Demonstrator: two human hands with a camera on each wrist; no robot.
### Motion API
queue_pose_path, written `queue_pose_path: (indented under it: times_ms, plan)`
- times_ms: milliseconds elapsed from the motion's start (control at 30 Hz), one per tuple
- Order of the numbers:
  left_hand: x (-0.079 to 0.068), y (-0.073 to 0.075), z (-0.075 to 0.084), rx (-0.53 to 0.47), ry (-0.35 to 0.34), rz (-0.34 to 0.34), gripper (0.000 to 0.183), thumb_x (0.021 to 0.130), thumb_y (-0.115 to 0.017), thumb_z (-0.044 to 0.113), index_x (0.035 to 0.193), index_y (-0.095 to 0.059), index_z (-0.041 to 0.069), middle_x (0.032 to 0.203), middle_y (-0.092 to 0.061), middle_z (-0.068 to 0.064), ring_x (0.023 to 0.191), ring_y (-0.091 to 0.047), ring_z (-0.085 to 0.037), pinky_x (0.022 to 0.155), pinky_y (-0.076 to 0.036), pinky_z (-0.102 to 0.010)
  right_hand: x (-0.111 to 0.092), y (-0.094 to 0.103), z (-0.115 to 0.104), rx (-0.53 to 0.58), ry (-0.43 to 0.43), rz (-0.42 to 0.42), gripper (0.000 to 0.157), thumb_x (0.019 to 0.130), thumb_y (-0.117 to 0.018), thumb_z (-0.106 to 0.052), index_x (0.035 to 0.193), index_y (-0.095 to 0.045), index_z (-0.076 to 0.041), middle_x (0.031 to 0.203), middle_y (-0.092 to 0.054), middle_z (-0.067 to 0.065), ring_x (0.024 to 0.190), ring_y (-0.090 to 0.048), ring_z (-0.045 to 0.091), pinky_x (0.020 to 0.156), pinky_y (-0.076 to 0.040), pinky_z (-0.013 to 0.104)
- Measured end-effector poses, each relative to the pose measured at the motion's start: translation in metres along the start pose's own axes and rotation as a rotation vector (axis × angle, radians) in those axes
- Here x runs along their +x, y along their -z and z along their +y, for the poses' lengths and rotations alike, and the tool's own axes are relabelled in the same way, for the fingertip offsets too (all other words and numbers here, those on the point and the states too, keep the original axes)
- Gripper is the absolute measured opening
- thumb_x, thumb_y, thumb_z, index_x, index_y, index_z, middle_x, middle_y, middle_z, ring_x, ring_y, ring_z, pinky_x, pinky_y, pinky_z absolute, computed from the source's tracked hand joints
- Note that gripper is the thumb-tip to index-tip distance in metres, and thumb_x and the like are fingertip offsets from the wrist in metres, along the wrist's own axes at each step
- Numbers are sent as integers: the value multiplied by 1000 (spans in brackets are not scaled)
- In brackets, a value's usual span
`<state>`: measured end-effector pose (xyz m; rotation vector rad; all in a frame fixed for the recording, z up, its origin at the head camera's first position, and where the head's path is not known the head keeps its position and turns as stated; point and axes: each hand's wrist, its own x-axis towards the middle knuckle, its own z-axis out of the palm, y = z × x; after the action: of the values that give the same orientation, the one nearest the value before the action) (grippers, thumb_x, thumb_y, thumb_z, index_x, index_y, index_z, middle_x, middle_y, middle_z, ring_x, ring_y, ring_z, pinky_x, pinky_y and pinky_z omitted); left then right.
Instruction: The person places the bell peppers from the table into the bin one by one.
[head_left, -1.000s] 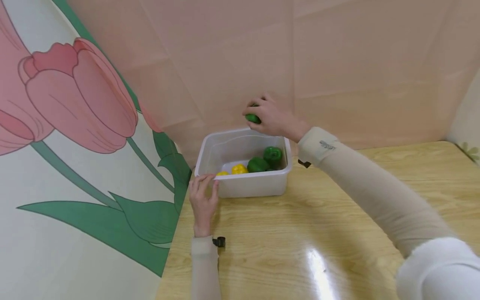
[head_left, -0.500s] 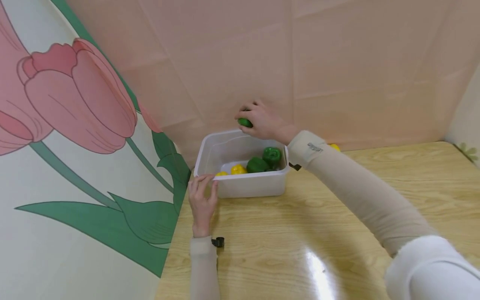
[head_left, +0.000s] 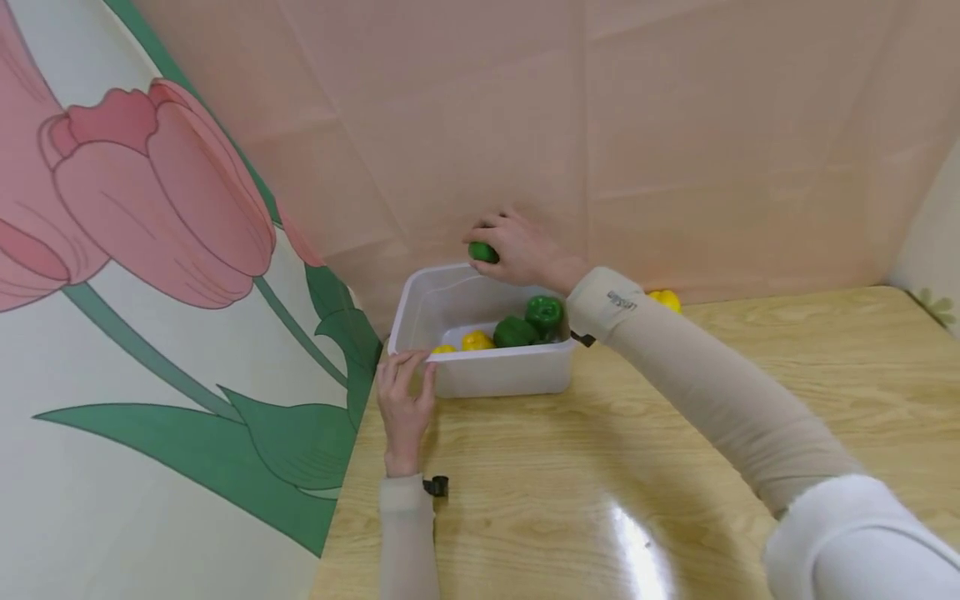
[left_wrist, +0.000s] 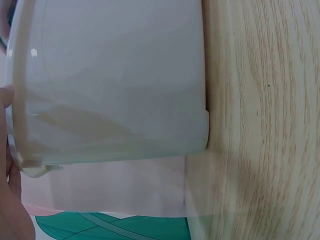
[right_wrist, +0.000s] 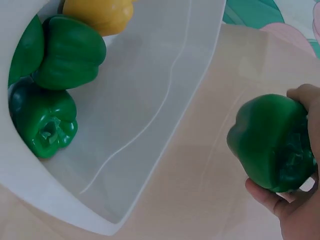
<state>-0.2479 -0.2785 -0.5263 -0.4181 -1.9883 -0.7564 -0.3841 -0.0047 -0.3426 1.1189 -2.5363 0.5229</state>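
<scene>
My right hand [head_left: 517, 250] grips a green bell pepper [right_wrist: 272, 142] above the far rim of a white plastic bin [head_left: 502, 372]. In the right wrist view, fingers and thumb wrap its stem end. My left hand [head_left: 406, 404] pinches the bin's near-left rim, fingers over the top and thumb outside. Inside the bin, several green bell peppers [right_wrist: 72, 52] lie toward the right side. Yellow bell peppers [head_left: 477, 340] sit by the near wall, partly hidden behind the rim.
Another yellow bell pepper [head_left: 664, 301] lies on the wooden table [head_left: 540, 492], by the back wall and partly behind my right sleeve. A pink sheet [head_left: 712, 142] covers the wall behind. The tulip-printed wall [head_left: 172, 350] stands close on the left.
My right hand has moved left and slightly down with the green bell pepper. The yellow bell pepper on the table has come into view behind the sleeve. My left hand stays on the rim.
</scene>
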Motion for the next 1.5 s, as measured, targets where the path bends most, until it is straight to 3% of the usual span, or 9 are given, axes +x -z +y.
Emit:
queue_pose_path:
  times_ms: [233, 600, 1500]
  plan:
    - [0, -1, 0, -3, 3, -3, 19, 97, -81, 16, 115, -80, 10, 115, -74, -8, 107, -64, -34, 117, -46, -56, 2, 0, -5, 25, -37, -16, 56, 99, -76, -38, 147, -64, -12, 150, -60, 13, 137, -54, 34, 115, -47, 53]
    - [-2, -2, -1, -8, -3, 2, 18, 96, -81, 14, 114, -80, 10, 116, -74, -9, 106, -62, -34, 116, -46, -55, 3, -2, -12, 26, 3, 76, 49, 99, -76, -33, 143, -67, -11, 144, -64, 13, 132, -58, 34, 111, -50, 53]
    - [1, -3, 0, -12, 16, 5, 17, 98, -80, 17, 112, -80, 7, 114, -74, -10, 106, -63, -35, 117, -46, -53, -13, 2, -8, 11, 26, 76, 47, 103, -72, -34, 142, -67, -9, 144, -65, 14, 133, -58, 34, 116, -47, 53]
